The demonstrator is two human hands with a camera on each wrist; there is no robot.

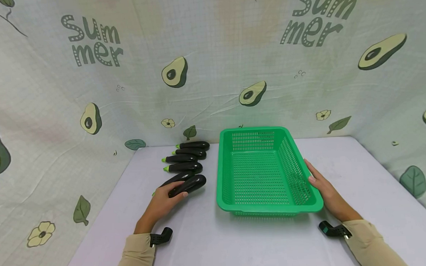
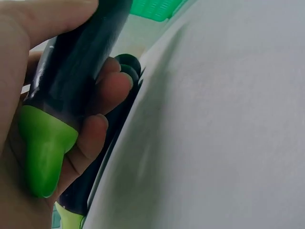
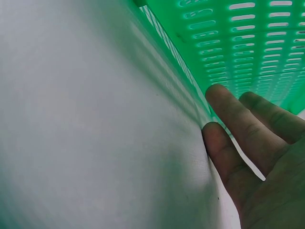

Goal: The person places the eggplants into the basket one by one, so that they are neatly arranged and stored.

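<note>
My left hand (image 1: 164, 200) grips a dark eggplant (image 1: 190, 184) with a glossy body; in the left wrist view its green stem end (image 2: 45, 148) sits by the palm. Just behind it lies another eggplant (image 1: 181, 177), partly covered by the hand. Farther back, several more eggplants (image 1: 184, 167) form a column, green stems pointing left. A green plastic basket (image 1: 317, 202) with slotted walls stands right of them with nothing in it. At its right side, my right hand (image 1: 326, 191) touches the rim and outer wall, and the right wrist view shows straight fingers (image 3: 248, 133) there.
A white cloth covers the table (image 1: 218, 248). Behind it hangs a printed curtain (image 1: 210, 69) with avocados and lettering, also along both sides. Each wrist wears a black camera band (image 1: 161, 237).
</note>
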